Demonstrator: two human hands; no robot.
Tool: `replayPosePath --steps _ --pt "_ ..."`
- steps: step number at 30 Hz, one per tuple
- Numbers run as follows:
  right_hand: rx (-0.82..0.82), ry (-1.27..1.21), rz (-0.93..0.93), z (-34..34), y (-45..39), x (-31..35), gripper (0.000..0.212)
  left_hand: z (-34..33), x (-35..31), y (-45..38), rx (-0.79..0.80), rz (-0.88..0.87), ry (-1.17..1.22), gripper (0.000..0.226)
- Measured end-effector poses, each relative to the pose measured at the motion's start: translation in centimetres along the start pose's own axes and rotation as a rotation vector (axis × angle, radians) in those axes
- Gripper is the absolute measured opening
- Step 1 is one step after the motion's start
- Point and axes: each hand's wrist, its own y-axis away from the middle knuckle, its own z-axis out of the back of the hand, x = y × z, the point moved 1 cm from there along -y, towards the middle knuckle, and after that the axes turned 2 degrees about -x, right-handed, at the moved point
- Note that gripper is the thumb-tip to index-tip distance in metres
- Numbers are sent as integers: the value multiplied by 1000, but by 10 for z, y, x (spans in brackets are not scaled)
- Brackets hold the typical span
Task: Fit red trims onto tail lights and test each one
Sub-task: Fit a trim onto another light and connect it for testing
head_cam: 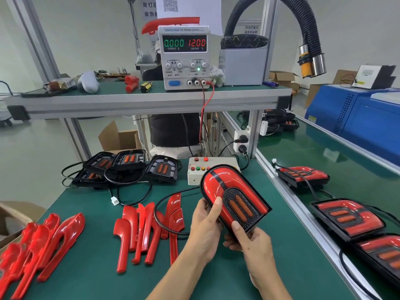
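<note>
Right hand (249, 241) and left hand (205, 221), fingers curled round the near end and left edge of a trimmed tail light (233, 200), held tilted above the green table (216, 278); loose red trims (147, 226) just left; test box (210, 169) beyond, untrimmed lights (127, 165) to its left; power supply (184, 57) farthest, reading zero current. Risk: a half-seated trim may pop loose under thumb pressure; the trailing cable could snag the trims.

1. A green-topped bench (216, 278) carries two heaps of red trims (149, 226), one at the left edge (41, 245).
2. Black lamp housings (129, 167) with cables lie at its back.
3. A white switch box (195, 173) stands beside them.
</note>
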Motion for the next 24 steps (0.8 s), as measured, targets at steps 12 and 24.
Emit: replayPosePath --steps 12,24 --pt "43 -9 -14 -3 1 -3 47 5 -32 -25 -82 221 25 57" --pt "84 62 8 -5 3 -5 50 10 -31 -32 -119 228 79 61"
